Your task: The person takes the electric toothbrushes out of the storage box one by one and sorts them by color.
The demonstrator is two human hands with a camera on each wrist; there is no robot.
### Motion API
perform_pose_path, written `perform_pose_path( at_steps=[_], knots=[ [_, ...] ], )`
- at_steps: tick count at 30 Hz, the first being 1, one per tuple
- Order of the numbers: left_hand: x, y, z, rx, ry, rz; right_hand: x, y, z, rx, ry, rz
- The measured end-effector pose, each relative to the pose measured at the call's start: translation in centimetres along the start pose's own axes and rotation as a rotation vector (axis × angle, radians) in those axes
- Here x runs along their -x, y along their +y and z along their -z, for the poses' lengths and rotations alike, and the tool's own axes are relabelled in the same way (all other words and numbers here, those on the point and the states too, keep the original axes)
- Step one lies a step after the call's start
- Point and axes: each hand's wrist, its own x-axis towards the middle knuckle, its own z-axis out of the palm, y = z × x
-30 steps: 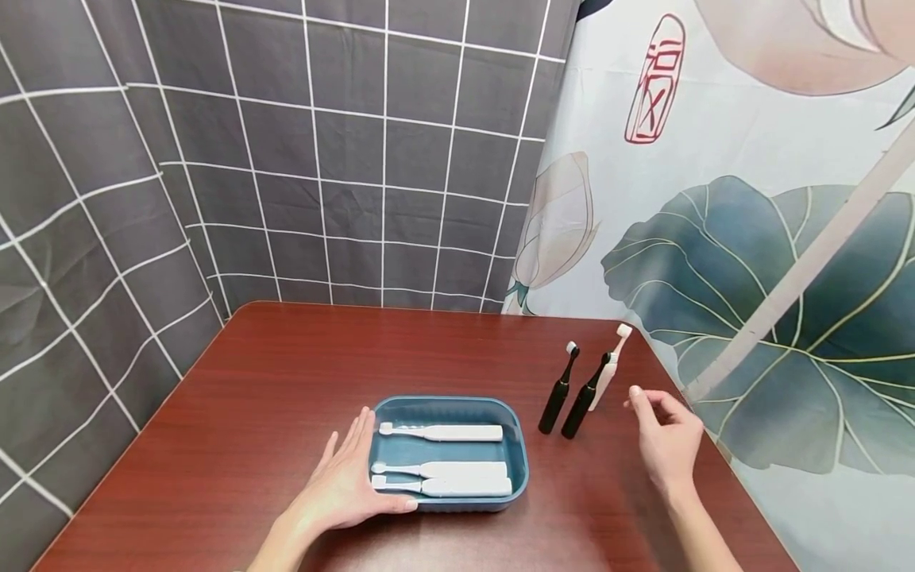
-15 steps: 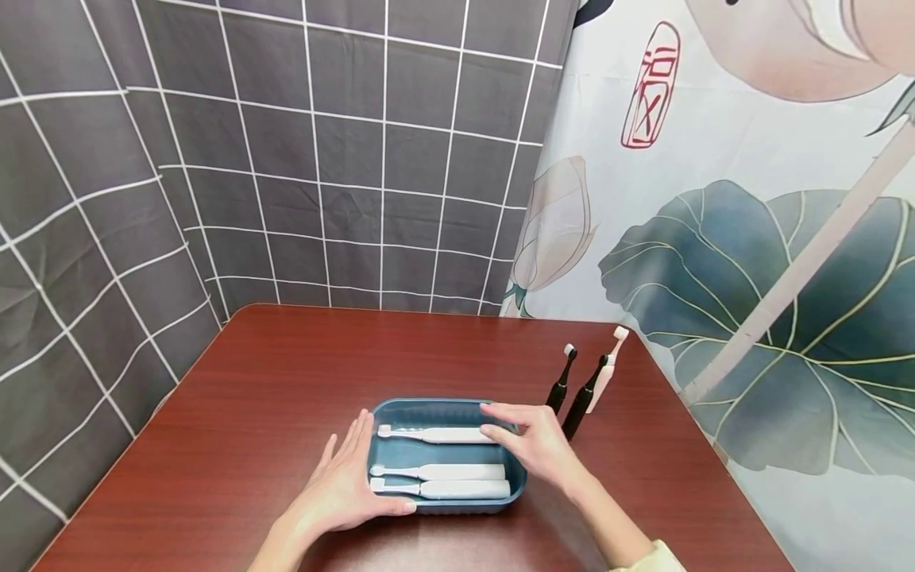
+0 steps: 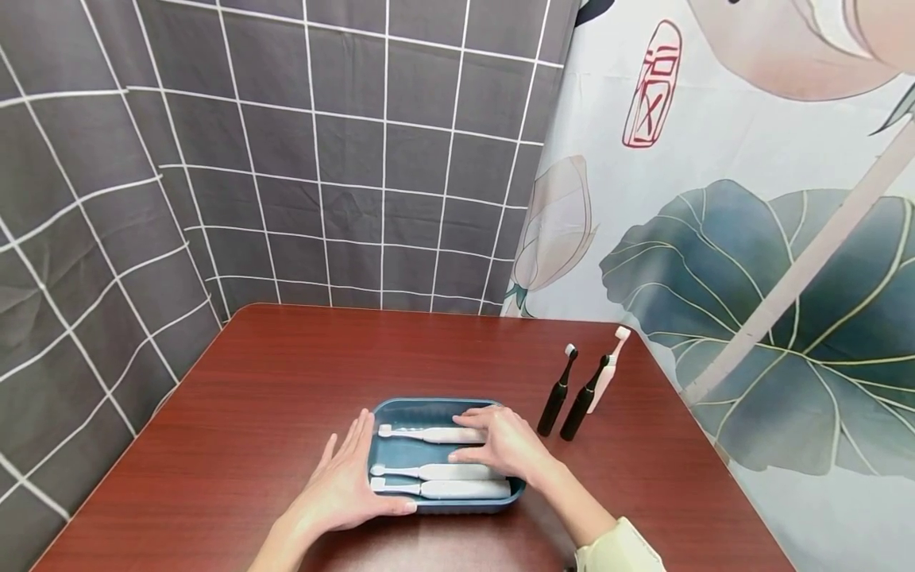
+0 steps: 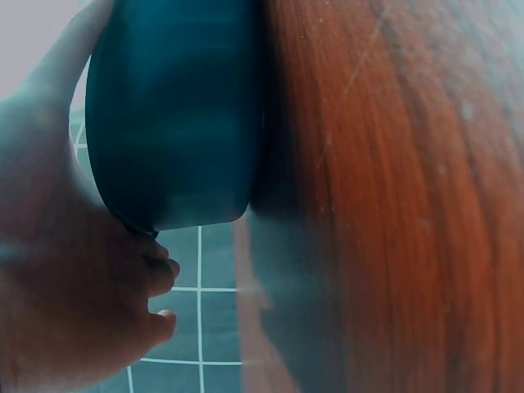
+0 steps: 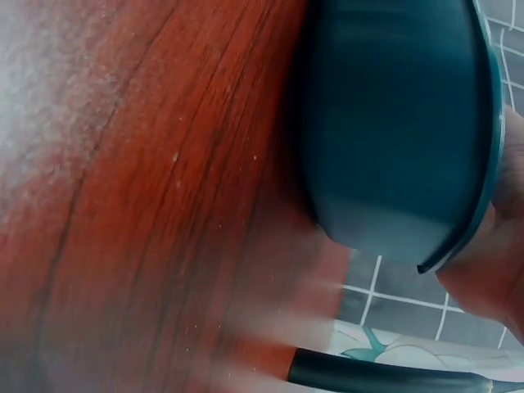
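A blue basket (image 3: pixel 422 408) stands on the table, with three white electric toothbrushes lying in it. The rear toothbrush (image 3: pixel 429 434) is apart from the middle toothbrush (image 3: pixel 443 472) and the front toothbrush (image 3: pixel 468 489), which lie close together. My left hand (image 3: pixel 341 486) rests against the basket's left end, fingers straight and thumb along the front rim. Over the right end is my right hand (image 3: pixel 511 445), its fingers and thumb spread apart around the rear toothbrush's handle, which it partly hides. Whether they touch it I cannot tell. Both wrist views show the basket's outer wall (image 4: pixel 176 123).
Right of the basket stand two black electric toothbrushes (image 3: pixel 553 407) (image 3: pixel 582 409), upright. A pale pink toothbrush (image 3: pixel 603 387) stands behind them. The reddish-brown table (image 3: pixel 307 357) is backed by a grey grid curtain (image 3: pixel 350 143) and a flower-print cloth (image 3: pixel 715 262).
My right hand has come left from beside the standing toothbrushes, past the basket's right rim and over its inside. The left hand and the toothbrushes have stayed put.
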Motion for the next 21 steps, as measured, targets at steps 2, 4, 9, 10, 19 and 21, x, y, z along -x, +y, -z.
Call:
perform_pose_path(
  at_steps=[2, 4, 9, 10, 19, 21],
  knots=[
    [0.0, 0.0, 0.0, 0.001, -0.006, 0.004, -0.1, 0.0, -0.1, 0.050, -0.035, -0.023],
    [0.0, 0.1, 0.0, -0.001, -0.007, 0.004, -0.4, -0.2, -0.2, 0.082, -0.065, -0.054],
    [0.0, 0.1, 0.0, -0.011, 0.008, -0.008, -1.2, -0.5, -0.4, 0.135, -0.082, -0.080],
    [0.0, 0.0, 0.0, -0.014, 0.012, -0.012, -1.4, -0.5, -0.5, 0.140, -0.082, -0.084],
    [0.1, 0.2, 0.0, -0.019, 0.012, -0.012, -2.0, -0.4, -1.3, 0.127, -0.090, -0.106],
    [0.1, 0.2, 0.0, -0.021, 0.010, -0.008, -2.1, -0.5, -1.4, 0.130, -0.100, -0.107]
  ],
)
